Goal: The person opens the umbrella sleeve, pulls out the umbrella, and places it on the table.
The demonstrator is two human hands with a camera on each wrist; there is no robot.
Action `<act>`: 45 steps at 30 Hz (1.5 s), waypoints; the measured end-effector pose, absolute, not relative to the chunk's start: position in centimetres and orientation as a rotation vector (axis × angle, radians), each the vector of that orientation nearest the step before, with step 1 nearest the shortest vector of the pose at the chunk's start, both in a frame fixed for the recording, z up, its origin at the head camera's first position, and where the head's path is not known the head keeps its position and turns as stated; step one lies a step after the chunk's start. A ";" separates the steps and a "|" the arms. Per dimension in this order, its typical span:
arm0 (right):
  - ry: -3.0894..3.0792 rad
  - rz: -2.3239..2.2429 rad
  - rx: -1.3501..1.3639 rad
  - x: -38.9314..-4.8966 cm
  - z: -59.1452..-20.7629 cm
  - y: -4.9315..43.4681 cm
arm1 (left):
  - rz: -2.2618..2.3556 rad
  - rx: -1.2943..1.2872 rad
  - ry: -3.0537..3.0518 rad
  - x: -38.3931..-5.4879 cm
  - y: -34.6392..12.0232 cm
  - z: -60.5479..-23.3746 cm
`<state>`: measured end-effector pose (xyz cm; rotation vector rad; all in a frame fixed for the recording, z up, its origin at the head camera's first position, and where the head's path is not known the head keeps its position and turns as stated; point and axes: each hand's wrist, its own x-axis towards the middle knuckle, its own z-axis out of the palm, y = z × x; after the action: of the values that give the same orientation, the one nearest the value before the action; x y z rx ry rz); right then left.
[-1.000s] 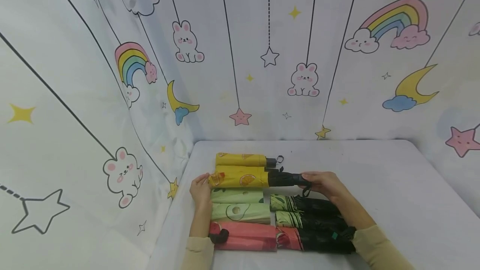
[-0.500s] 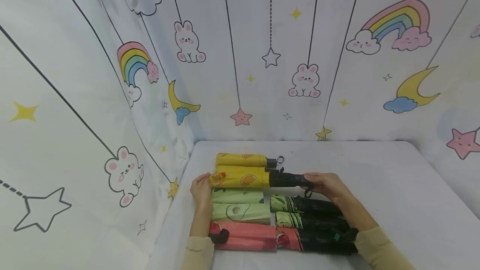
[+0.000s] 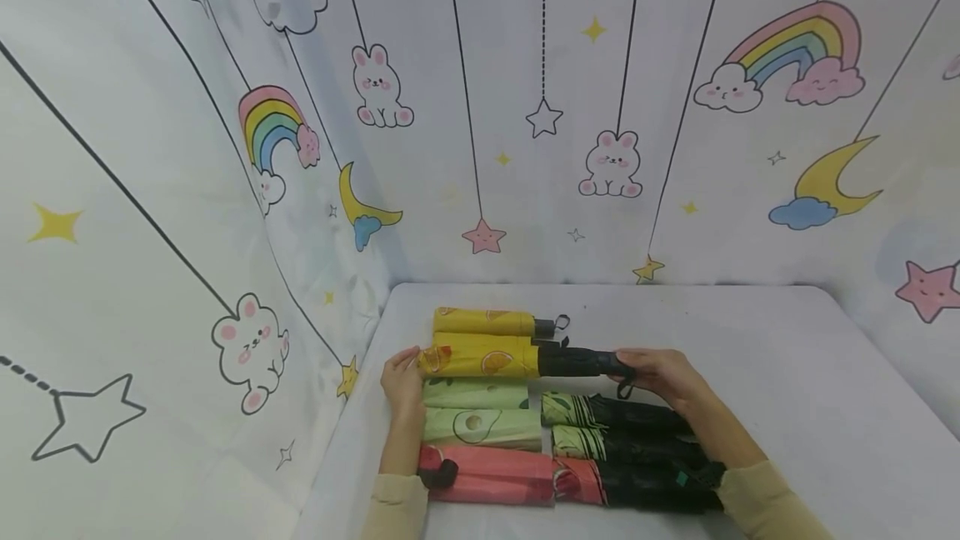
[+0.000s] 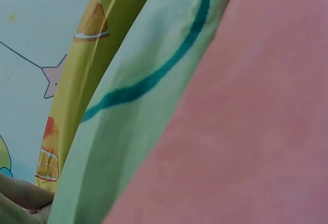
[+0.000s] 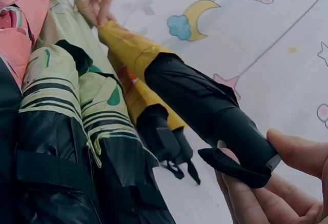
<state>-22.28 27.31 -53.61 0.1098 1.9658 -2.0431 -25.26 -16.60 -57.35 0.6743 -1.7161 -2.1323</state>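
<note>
A folded umbrella in a yellow sleeve with orange-slice prints is held level between my hands in the head view. My left hand pinches the sleeve's left end. My right hand grips the black handle end between thumb and fingers; the right wrist view shows the handle with its wrist strap hanging over the fingers. Black folded canopy shows between sleeve and handle. Behind it lie two more yellow umbrellas, the farther umbrella fully visible lengthwise, the nearer partly hidden.
Green avocado-print sleeves lie in front, beside green-and-black folded umbrellas. Nearest is a red sleeve with a red-and-black umbrella to its right. The white table extends right; printed cloth walls enclose its back and left.
My right hand has moved slightly right with the handle, and a little more black shows beyond the yellow sleeve. The left hand stays at the sleeve's end. The head view has shifted slightly.
</note>
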 end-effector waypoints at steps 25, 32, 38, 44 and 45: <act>1.919 -2.089 0.111 -21.5 -53.7 29.0 | -2.166 0.641 -1.686 -25.1 -15.8 -57.1; 1.909 -2.097 0.116 -21.4 -54.1 29.9 | -2.136 0.642 -1.684 -25.3 -15.9 -57.1; 1.885 -2.125 0.057 -21.4 -54.2 30.8 | -2.138 0.640 -1.687 -25.3 -16.1 -57.0; 1.875 -2.113 0.055 -21.1 -54.3 31.5 | -2.143 0.651 -1.680 -25.1 -16.3 -56.6; 1.876 -2.113 0.064 -21.0 -54.3 31.6 | -2.144 0.654 -1.679 -25.1 -16.4 -56.6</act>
<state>-21.04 31.64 -54.30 0.0641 1.8764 -2.1134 -25.06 -16.37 -56.60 0.6541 -1.6794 -2.1441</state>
